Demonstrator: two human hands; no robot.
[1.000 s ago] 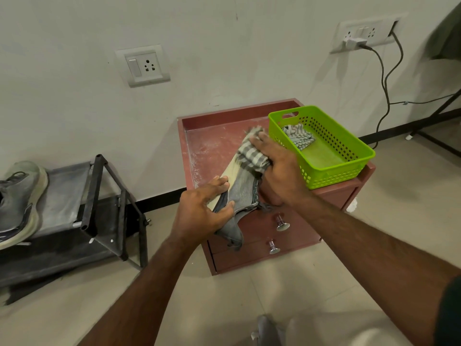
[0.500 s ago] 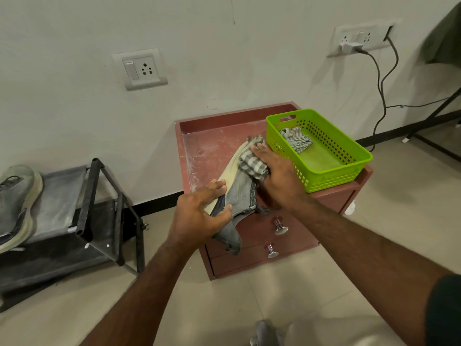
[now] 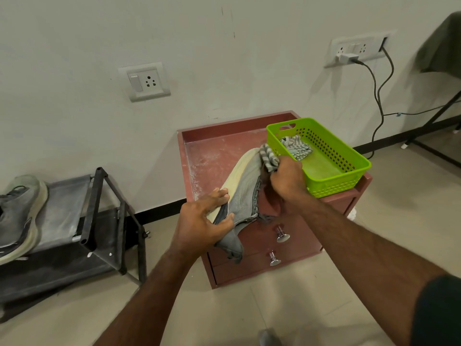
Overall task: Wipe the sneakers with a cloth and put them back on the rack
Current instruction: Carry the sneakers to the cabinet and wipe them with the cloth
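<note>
Green perforated plastic basket (image 3: 349, 168) sits on the right of the dusty red drawer cabinet (image 3: 207, 156), tight against my right hand (image 3: 287, 181); a second striped rag (image 3: 298, 148) lies inside it. Grey fabric sneaker (image 3: 245, 193), cream sole, lies on the cabinet top. Left hand (image 3: 199, 226) grips its heel. Right hand fingers are curled round the checked cloth (image 3: 268, 156) at the toe. The other sneaker (image 3: 17, 216) is on the black metal rack (image 3: 99, 211), far left.

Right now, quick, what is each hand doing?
Left hand: grips the heel end of the grey fabric sneaker.
Right hand: holds the grey-and-white checked cloth bunched against the sneaker.
</note>
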